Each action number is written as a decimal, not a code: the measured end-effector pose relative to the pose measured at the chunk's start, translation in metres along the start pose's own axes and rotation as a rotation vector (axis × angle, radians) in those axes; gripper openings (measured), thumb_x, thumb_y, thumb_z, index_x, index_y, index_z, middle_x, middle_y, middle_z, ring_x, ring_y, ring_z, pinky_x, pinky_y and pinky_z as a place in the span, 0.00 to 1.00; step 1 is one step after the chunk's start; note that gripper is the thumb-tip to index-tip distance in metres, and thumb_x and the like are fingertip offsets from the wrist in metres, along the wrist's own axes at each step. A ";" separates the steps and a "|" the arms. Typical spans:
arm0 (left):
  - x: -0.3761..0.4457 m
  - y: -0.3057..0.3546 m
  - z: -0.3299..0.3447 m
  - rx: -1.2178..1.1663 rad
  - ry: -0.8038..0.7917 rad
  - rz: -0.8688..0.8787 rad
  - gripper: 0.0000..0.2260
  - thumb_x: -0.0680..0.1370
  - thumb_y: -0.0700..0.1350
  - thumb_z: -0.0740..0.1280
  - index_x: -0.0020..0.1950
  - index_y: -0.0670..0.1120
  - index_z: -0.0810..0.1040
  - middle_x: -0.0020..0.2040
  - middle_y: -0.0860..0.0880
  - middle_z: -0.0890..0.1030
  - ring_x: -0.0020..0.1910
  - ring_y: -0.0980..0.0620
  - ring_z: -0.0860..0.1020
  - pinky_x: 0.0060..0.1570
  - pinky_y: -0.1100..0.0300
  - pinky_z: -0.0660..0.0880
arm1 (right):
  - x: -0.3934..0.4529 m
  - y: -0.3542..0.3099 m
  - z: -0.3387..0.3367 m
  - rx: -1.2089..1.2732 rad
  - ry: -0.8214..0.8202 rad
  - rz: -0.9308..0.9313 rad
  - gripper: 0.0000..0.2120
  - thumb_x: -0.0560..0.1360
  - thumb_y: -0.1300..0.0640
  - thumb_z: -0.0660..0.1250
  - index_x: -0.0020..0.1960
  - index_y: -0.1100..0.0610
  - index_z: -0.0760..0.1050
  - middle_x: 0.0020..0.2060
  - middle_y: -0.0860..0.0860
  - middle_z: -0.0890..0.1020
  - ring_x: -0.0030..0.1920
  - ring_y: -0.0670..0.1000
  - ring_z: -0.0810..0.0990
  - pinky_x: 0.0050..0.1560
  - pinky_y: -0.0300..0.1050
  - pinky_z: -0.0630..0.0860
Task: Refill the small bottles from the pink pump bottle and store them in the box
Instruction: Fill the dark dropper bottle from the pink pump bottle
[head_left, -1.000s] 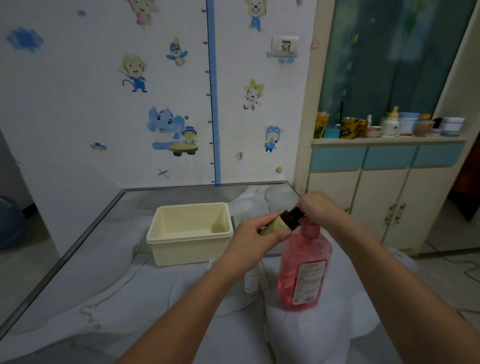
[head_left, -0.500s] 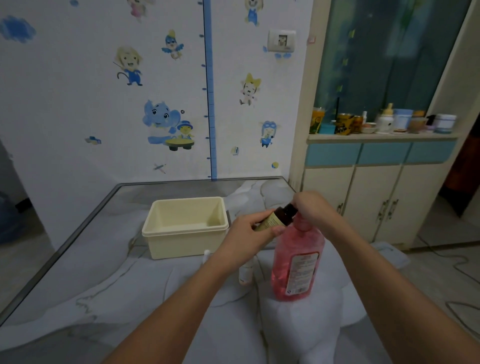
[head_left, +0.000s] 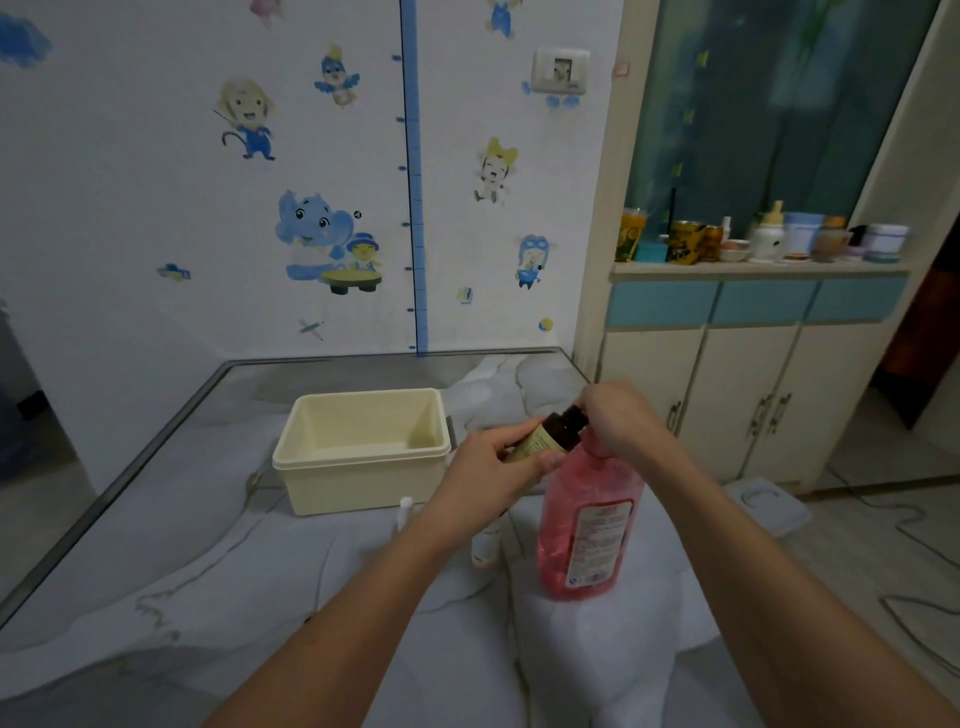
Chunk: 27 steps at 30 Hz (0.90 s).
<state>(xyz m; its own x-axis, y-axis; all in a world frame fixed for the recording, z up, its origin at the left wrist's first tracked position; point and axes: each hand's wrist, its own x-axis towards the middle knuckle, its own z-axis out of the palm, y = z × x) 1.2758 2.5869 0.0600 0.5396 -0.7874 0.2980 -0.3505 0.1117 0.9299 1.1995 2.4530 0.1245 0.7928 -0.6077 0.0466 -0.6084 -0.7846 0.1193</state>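
Leftmost, a cream rectangular plastic box (head_left: 363, 452) is sitting open-topped on the grey marble-patterned bench (head_left: 156, 561), with nothing showing inside it. Just in front of its right corner, the white tip of a small bottle (head_left: 404, 508) is standing up behind the left forearm; the rest of it is hidden. Moving right, the left hand (head_left: 498, 467) is gripping a small dark amber bottle with a beige label (head_left: 550, 434), fingers and thumb curled round its lower body. That bottle is lying tilted, its neck pointing up and to the right, meeting the top of the tall pink translucent pump bottle (head_left: 587, 525). Below the left wrist, a small pale bottle (head_left: 485, 545) is standing on the bench just beside the pink bottle's left side, partly covered by the hand. The pink pump bottle is standing upright on the bench, its printed label facing the camera. Above it, the right hand (head_left: 621, 421) is covering the pump head, fingers curled down over it, so the pump itself is hidden. Farther right, beyond the bench, a cream cabinet with blue drawer fronts (head_left: 748, 374) is carrying an assortment of jars and containers on its top.
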 end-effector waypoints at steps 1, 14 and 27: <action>0.001 0.001 0.000 0.000 -0.001 0.004 0.17 0.73 0.44 0.73 0.61 0.56 0.80 0.47 0.53 0.85 0.42 0.61 0.79 0.46 0.62 0.76 | 0.000 0.001 -0.003 -0.006 -0.013 -0.008 0.15 0.69 0.58 0.72 0.56 0.58 0.79 0.50 0.55 0.84 0.52 0.54 0.82 0.49 0.43 0.76; 0.000 -0.001 0.000 -0.031 -0.030 0.001 0.17 0.74 0.43 0.73 0.61 0.53 0.80 0.49 0.51 0.84 0.44 0.60 0.79 0.47 0.63 0.75 | 0.000 0.001 -0.001 0.014 -0.023 -0.013 0.14 0.70 0.59 0.70 0.56 0.56 0.80 0.48 0.54 0.83 0.50 0.54 0.81 0.50 0.43 0.76; 0.001 0.008 -0.004 -0.019 -0.034 0.022 0.18 0.74 0.42 0.72 0.63 0.50 0.80 0.44 0.54 0.82 0.40 0.61 0.76 0.42 0.66 0.74 | 0.005 0.005 -0.009 -0.003 0.038 -0.089 0.14 0.73 0.61 0.68 0.58 0.59 0.79 0.51 0.56 0.83 0.53 0.56 0.81 0.49 0.44 0.73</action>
<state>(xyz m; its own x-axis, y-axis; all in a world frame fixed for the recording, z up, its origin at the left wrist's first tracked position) 1.2769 2.5893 0.0692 0.5056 -0.8047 0.3111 -0.3473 0.1402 0.9272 1.2006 2.4473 0.1343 0.8447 -0.5301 0.0733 -0.5351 -0.8350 0.1278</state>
